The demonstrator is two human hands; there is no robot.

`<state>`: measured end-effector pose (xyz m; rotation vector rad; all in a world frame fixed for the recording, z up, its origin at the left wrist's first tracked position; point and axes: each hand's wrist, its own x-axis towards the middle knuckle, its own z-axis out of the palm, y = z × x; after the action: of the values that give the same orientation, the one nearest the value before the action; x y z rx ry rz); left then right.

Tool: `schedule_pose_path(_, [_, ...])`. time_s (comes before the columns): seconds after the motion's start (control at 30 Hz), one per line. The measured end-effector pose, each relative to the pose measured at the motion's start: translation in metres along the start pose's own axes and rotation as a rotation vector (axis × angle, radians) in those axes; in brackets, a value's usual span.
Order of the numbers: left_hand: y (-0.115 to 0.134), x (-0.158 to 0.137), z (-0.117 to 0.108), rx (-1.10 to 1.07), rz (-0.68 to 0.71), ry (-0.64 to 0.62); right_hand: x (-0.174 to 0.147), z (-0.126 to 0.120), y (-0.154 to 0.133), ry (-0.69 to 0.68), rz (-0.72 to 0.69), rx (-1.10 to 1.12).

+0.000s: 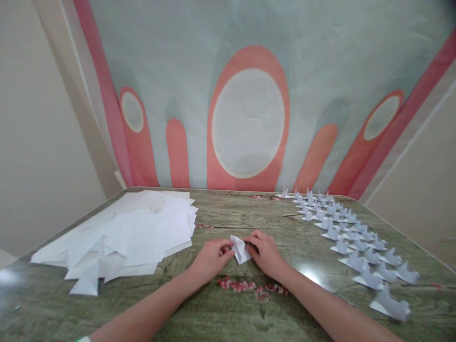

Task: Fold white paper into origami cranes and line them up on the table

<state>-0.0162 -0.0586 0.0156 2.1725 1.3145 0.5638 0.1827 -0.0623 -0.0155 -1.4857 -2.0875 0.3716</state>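
Between my two hands, at the middle of the table, is a small folded piece of white paper (241,251) with raised flaps and a point toward me. My left hand (213,256) pinches its left edge between thumb and fingers. On the other side, my right hand (262,249) has its fingers closed on the paper's right edge, the fingertips partly hidden behind it. Off to the right stand several finished folded paper birds (359,244) in slanting rows, apart from my hands.
A spread pile of white paper sheets (142,232) covers the table's left side, with a folded paper triangle (87,280) at its near edge. The wood-patterned table (199,308) has printed pink flowers. Behind it hangs a green and coral backdrop (192,61).
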Motion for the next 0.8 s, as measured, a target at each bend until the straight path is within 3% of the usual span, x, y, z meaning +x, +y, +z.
schedule_pose_path(0.37, [0.008, 0.012, 0.017, 0.095, -0.008, 0.143, -0.006, 0.005, -0.005, 0.06, -0.1, -0.117])
schedule_pose_path(0.8, [0.007, 0.025, 0.026, -0.037, 0.0, 0.064, -0.004, 0.006, -0.004, 0.039, -0.102, -0.138])
